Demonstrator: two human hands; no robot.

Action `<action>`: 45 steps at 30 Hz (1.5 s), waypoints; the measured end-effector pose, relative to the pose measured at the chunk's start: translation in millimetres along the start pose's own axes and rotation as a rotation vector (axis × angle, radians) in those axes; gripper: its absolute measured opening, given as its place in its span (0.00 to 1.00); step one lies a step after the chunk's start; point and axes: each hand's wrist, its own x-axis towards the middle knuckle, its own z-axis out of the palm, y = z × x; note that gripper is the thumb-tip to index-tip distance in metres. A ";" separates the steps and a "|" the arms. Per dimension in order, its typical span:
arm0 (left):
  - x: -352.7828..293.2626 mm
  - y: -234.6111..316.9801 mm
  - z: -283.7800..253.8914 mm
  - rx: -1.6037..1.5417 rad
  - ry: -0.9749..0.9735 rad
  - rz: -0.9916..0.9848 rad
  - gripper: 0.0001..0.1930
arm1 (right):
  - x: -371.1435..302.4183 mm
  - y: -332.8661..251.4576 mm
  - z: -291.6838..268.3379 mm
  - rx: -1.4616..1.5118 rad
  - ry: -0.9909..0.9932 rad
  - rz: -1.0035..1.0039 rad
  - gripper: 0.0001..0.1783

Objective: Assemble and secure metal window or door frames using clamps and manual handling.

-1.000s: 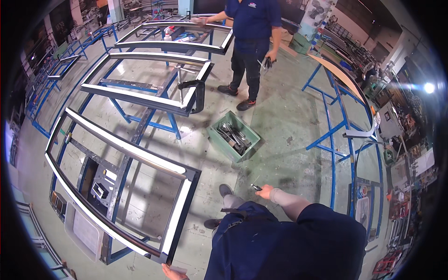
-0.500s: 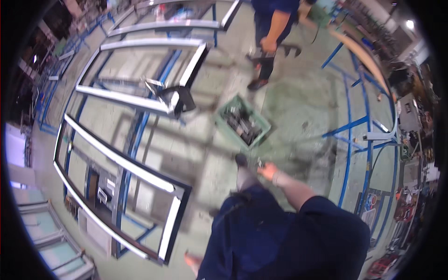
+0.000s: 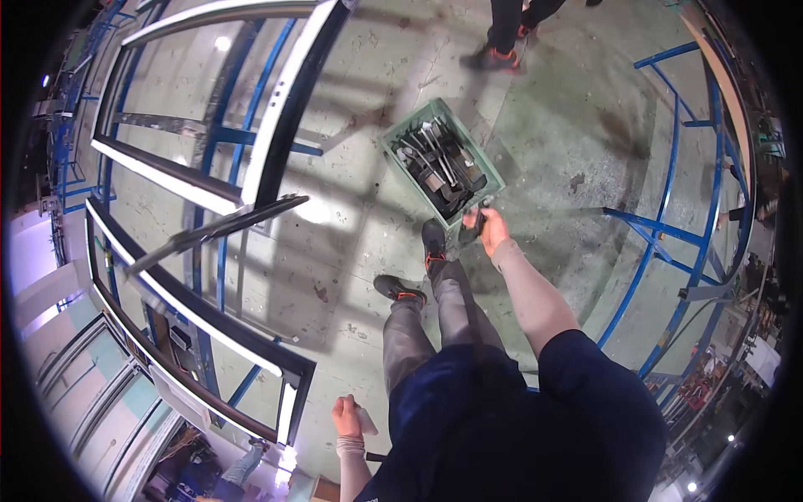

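Observation:
My right hand (image 3: 495,233) is closed around a small dark object (image 3: 473,227) with a metallic end, its kind unclear. That hand hangs just past the near corner of a green plastic crate (image 3: 403,177). Inside the crate lie several dark and silvery metal parts (image 3: 437,157). Low at my left side, my left hand (image 3: 346,416) has its fingers curled against a pale flat piece (image 3: 366,421), too small to identify. Left of it stands a white-and-black rectangular frame (image 3: 242,347).
A second such frame (image 3: 269,117) lies farther off on blue stands (image 3: 222,92). A long dark strip (image 3: 219,230) juts across between the frames. Another person's shoes (image 3: 493,60) are beyond the crate. A blue metal rack (image 3: 669,197) stands on the right.
My view has shifted, and both my shoes now show. The right hand is closer to the crate, and the left hand shows more fully. The other person is mostly out of view.

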 end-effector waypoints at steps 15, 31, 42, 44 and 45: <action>33.8 19.3 70.0 0.313 -0.011 -0.131 0.15 | 194.8 98.4 31.8 -0.070 0.418 0.148 0.12; 126.6 57.8 327.0 0.036 -0.249 0.366 0.23 | -2.3 79.7 -10.9 -0.347 -0.277 0.495 0.20; 104.2 91.1 215.8 0.005 -0.364 0.005 0.25 | -18.9 111.1 -164.7 -1.323 -0.142 0.284 0.24; 101.4 118.0 200.5 -0.086 -0.286 0.117 0.25 | -19.0 89.2 -131.5 -1.371 -0.169 0.131 0.25; 100.6 132.4 195.1 -0.145 -0.244 0.205 0.26 | -25.5 76.2 -116.6 -1.391 -0.153 0.008 0.26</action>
